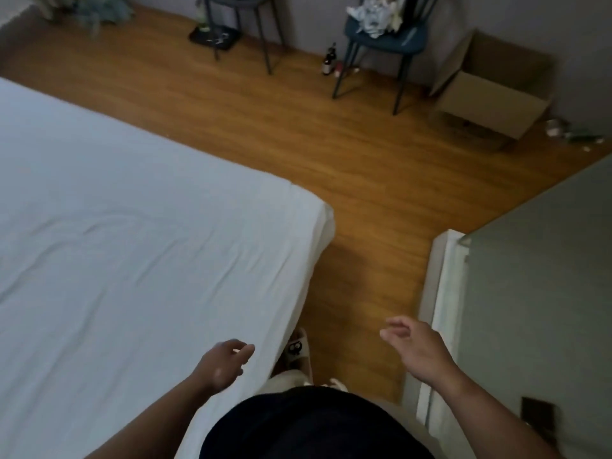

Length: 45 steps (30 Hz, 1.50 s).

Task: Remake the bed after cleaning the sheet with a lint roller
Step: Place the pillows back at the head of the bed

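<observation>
Hovering apart and empty, both hands, left hand and right hand, flank the sheet.

A blue chair carrying crumpled paper is standing on the wooden floor. An open cardboard box is sitting beside it, a dark bottle standing near its legs.

Bare forearms, no sleeves showing on either arm. A black top fills the bottom, pale trousers below. A cream slipper carries a dark cartoon face.
</observation>
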Each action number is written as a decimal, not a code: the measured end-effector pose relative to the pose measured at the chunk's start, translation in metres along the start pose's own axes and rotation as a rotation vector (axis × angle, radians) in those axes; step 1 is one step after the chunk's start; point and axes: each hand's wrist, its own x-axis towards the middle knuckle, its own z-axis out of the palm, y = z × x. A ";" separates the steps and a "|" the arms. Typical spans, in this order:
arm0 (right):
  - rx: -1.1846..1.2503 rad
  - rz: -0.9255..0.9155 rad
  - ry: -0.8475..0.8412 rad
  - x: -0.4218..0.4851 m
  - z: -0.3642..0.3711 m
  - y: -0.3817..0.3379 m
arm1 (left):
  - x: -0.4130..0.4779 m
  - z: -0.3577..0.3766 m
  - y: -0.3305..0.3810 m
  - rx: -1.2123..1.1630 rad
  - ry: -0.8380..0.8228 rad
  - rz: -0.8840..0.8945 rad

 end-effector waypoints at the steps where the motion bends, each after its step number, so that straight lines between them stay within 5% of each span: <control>1: 0.015 0.026 0.030 0.009 -0.018 -0.001 | 0.019 -0.009 0.034 0.023 -0.012 0.031; 11: -0.002 0.113 0.143 0.195 -0.201 -0.045 | 0.183 -0.111 0.393 0.085 0.019 0.356; 18: -0.176 -0.037 -0.260 0.396 -0.322 -0.202 | 0.245 -0.144 0.464 -0.198 0.119 0.119; 21: -0.281 -0.204 -0.280 0.489 -0.354 -0.313 | 0.259 -0.163 0.470 -0.314 0.181 0.019; 29: -0.343 -0.373 -0.275 0.678 -0.334 -0.541 | 0.350 -0.264 0.491 -0.545 0.298 -0.156; 33: -0.399 -0.371 -0.314 0.738 -0.308 -0.626 | 0.418 -0.378 0.528 -0.554 0.283 -0.124; 40: -0.381 -0.359 -0.320 0.841 -0.252 -0.795 | 0.499 -0.620 0.579 -0.436 0.488 -0.029; 45: -0.489 -0.384 -0.476 0.927 -0.173 -0.949 | 0.548 -0.720 0.560 -0.500 0.529 -0.134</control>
